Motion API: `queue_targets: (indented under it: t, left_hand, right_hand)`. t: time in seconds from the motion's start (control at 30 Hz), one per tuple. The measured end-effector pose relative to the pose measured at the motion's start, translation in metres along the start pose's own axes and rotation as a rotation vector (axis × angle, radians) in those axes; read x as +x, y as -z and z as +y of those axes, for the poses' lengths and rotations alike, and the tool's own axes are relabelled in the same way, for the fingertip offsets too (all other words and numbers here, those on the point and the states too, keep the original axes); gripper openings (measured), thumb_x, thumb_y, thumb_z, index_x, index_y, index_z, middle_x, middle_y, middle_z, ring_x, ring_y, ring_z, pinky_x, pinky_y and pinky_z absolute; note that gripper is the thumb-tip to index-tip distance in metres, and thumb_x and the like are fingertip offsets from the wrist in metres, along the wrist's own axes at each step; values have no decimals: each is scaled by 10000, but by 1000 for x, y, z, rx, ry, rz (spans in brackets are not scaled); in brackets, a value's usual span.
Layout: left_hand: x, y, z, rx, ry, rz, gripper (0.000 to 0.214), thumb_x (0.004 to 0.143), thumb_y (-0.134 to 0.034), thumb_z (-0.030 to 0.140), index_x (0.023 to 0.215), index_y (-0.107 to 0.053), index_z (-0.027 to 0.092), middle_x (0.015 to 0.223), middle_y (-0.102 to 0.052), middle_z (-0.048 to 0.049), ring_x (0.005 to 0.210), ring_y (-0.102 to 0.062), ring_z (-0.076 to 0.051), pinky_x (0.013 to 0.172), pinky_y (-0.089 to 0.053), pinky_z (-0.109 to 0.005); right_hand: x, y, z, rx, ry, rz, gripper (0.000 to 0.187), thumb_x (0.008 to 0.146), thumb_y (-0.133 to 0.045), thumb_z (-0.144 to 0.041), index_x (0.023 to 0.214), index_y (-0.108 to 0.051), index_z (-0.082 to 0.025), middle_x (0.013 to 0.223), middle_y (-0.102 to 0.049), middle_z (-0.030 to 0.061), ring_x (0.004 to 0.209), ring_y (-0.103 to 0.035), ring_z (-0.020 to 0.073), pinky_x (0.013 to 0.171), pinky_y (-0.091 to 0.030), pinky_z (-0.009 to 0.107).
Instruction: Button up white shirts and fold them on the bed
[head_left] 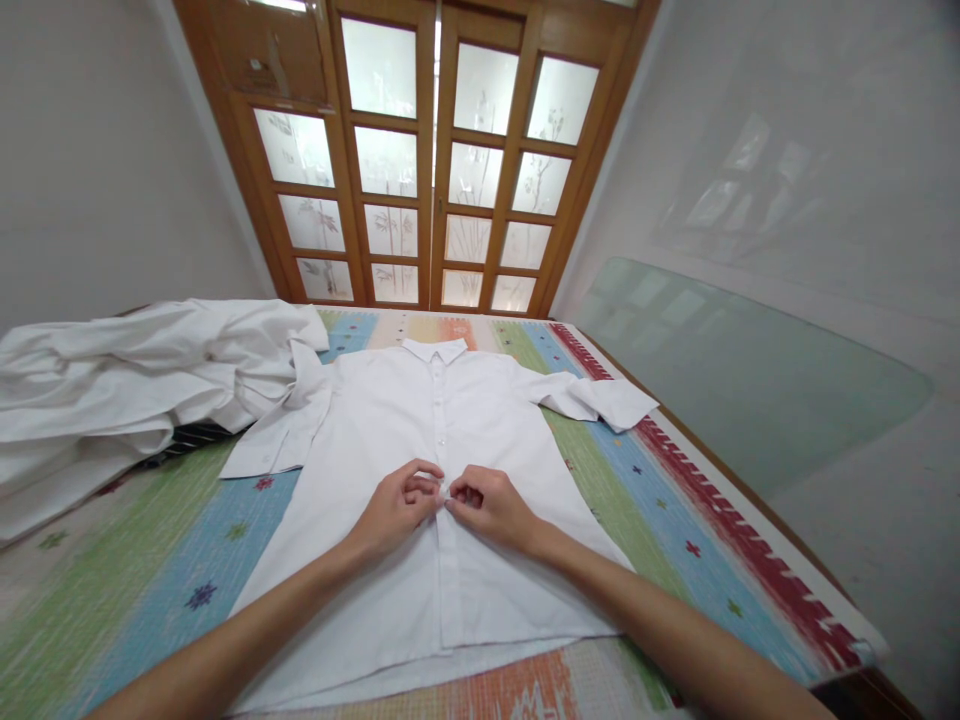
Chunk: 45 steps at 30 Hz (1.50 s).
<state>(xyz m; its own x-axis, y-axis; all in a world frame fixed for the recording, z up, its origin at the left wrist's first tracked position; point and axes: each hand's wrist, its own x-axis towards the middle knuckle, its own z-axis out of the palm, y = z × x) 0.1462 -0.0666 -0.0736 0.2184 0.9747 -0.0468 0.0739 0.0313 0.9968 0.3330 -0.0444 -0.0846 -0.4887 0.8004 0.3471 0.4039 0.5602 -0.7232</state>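
Observation:
A white short-sleeved shirt (420, 420) lies flat and face up on a striped, coloured cloth (135, 560), collar toward the door. My left hand (397, 508) and my right hand (487, 505) meet at the shirt's button strip, about halfway down. Both hands have their fingers curled in a pinch on the placket, thumbs and forefingers pressed on the fabric around a button. Above the hands the front looks closed; below them the placket lies slightly apart near the hem.
A heap of white garments (127, 380) lies at the left, over something dark and striped (187, 436). A wooden door with frosted panes (420, 160) stands behind. A glass sheet (750, 370) leans on the right wall. The surface's right edge (757, 500) runs diagonally.

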Motion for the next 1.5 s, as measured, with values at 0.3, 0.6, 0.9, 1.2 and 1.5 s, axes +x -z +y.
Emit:
queue_targets:
  t: [0.3,0.6,0.9,1.2,1.5]
  left_hand:
    - [-1,-2,0,212,-31,54,282,701,-686,371,863,-756,151,685,-696,-34,607,-569,-155,590,-423,-248]
    - [0,-2,0,151,23,114,256,648,-719,331,814,-758,140,761,-737,-67,677,-635,-185,642,-471,-267]
    - [0,-6,7,151,139,157,294,678,-681,347,844,-764,119,565,-661,-14,445,-499,-102,461,-386,-225]
    - [4,-8,9,-11,234,177,185,664,-657,215,787,-748,110,584,-686,-17,528,-618,-119,554,-491,-217]
    - [4,-9,9,-62,267,232,155,644,-627,132,759,-729,116,559,-686,-2,536,-630,-114,568,-498,-203]
  right_hand:
    - [-4,1,-4,-165,150,-12,114,867,-556,-200,787,-635,-178,721,-594,20,653,-540,128,626,-408,235]
    - [-3,-1,-3,-308,216,7,148,883,-533,-201,781,-638,-177,729,-603,26,623,-541,116,595,-388,226]
    - [-4,-8,-1,-657,415,72,223,895,-507,-177,685,-584,-172,667,-551,3,550,-493,92,504,-277,242]
    - [-6,-7,-4,-815,538,39,240,932,-441,-162,723,-561,-166,669,-532,2,542,-473,99,476,-259,268]
    - [-8,-10,-4,-814,571,9,275,938,-404,-117,728,-578,-156,668,-542,16,542,-475,113,477,-272,274]
